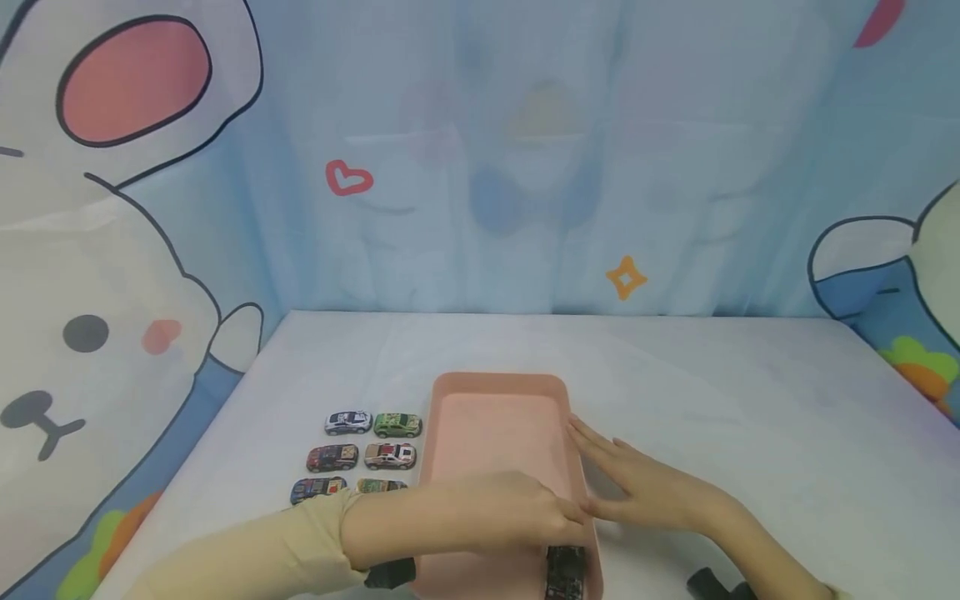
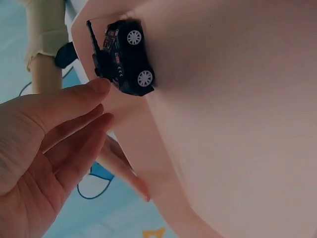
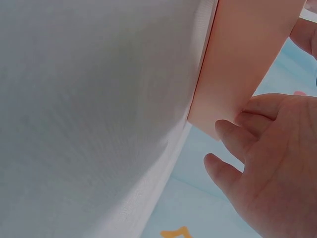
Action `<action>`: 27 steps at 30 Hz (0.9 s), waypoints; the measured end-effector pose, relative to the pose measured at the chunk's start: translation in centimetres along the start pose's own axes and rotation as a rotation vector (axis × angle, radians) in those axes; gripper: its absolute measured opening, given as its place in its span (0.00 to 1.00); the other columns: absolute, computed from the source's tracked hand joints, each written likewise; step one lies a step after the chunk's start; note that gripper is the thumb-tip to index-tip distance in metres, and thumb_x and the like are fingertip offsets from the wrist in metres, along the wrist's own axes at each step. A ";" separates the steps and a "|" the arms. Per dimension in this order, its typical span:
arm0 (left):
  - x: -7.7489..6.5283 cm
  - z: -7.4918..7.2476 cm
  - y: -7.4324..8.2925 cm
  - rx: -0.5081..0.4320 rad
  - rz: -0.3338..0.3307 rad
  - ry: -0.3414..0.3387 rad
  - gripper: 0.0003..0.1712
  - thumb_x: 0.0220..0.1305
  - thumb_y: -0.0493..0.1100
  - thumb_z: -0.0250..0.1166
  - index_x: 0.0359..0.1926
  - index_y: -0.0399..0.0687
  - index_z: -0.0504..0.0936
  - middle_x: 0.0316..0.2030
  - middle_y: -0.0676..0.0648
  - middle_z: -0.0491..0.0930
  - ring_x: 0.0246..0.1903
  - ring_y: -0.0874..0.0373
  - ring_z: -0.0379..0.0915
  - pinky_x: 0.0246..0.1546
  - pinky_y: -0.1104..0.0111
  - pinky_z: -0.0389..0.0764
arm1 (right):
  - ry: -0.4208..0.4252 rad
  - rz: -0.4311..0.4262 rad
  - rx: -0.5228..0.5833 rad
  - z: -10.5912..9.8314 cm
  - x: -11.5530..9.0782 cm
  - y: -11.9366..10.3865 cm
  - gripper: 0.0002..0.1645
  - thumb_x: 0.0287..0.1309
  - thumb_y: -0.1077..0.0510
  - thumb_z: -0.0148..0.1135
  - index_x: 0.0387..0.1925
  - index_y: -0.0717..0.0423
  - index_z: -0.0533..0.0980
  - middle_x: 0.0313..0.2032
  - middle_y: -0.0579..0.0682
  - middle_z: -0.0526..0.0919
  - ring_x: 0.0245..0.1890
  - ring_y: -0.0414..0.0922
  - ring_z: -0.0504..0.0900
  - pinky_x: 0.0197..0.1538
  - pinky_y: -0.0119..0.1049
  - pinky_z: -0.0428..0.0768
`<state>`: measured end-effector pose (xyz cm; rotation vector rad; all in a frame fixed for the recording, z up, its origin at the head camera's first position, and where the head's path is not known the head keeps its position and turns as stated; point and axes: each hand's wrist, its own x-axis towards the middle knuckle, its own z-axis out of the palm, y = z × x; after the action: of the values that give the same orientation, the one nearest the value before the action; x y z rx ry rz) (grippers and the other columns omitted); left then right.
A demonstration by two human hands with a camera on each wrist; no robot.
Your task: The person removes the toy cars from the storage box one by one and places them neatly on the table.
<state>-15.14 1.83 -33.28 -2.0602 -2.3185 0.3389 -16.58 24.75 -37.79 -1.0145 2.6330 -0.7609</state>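
A black toy armored car (image 1: 566, 573) with a gun barrel and white wheels stands in the pink tray (image 1: 498, 382), at the near right. My left hand (image 1: 517, 510) reaches across the tray to its right rim. The left wrist view has that hand (image 2: 54, 134) with its thumb tip right at the toy armored car (image 2: 124, 57); nothing shows between thumb and fingers. My right hand (image 1: 652, 487) is at the tray's outer right side, fingers extended. In the right wrist view, this hand's (image 3: 277, 153) fingertips meet the tray's wall (image 3: 237, 64).
Left of the tray, several small toy cars stand in pairs on the white table (image 1: 750, 400), among them a green car (image 1: 398, 425) and a white one (image 1: 348, 422). My left forearm partly covers the nearest pair. A blue cartoon curtain (image 1: 450, 250) hangs behind.
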 end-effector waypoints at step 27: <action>1.3 1.3 1.1 0.239 -0.047 -0.066 0.10 0.60 0.49 0.61 0.41 0.69 0.82 0.41 0.67 0.77 0.39 0.75 0.72 0.38 0.83 0.74 | 0.004 0.020 0.014 0.0 0.1 -0.3 0.47 0.64 0.42 0.54 0.72 0.58 0.45 0.71 0.57 0.42 0.66 0.63 0.50 0.62 0.66 0.46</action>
<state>-14.49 2.99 -34.95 -1.9069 -2.2294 0.6562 -16.51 24.51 -37.60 -0.9825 2.6331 -0.7772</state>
